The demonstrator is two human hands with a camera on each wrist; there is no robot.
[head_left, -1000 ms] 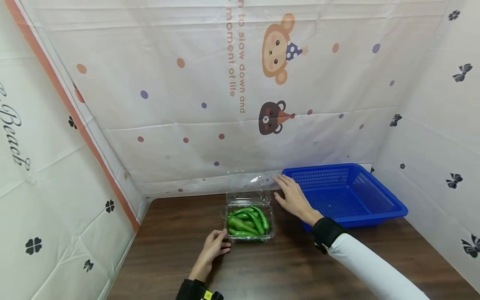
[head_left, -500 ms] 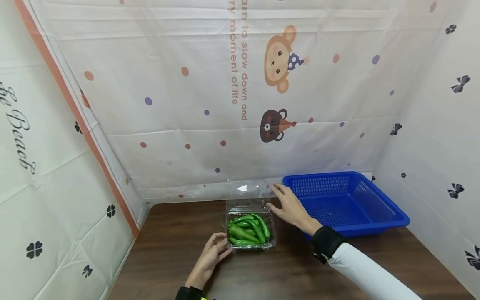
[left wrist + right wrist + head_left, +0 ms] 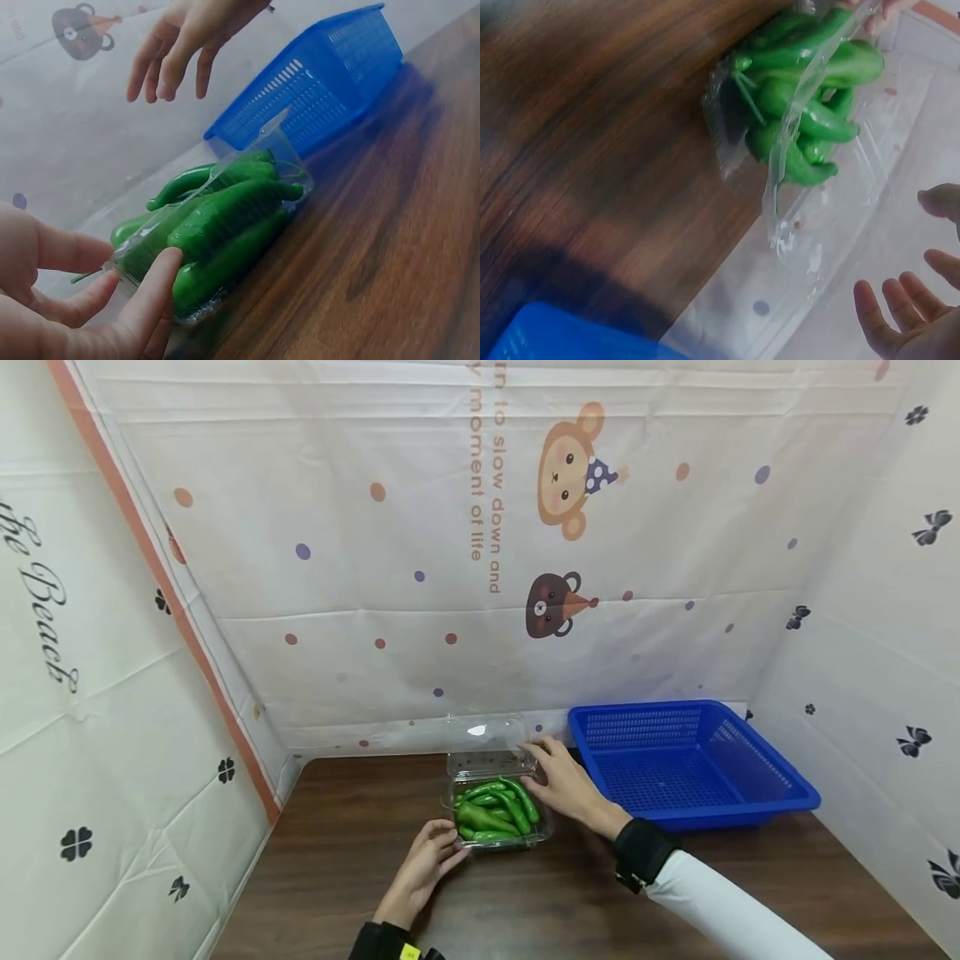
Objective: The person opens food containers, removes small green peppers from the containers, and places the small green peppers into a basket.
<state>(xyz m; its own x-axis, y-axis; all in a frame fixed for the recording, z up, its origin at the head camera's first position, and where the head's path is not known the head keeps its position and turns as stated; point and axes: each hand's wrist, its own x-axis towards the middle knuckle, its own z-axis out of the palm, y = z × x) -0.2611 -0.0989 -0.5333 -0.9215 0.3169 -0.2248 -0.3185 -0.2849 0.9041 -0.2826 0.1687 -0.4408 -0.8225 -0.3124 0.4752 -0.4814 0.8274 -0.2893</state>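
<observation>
Staged booth — cartoon-print sheets (image 3: 480, 568)

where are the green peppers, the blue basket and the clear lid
green peppers (image 3: 495, 811), head view, middle of the pile
blue basket (image 3: 780, 796), head view, front rim
clear lid (image 3: 483, 737), head view, middle of the raised flap

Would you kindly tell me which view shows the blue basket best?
The head view: the whole blue basket sits unobstructed on the table's right. The left wrist view shows one blurred end beyond the peppers; the right wrist view catches only a corner at the bottom edge.
</observation>
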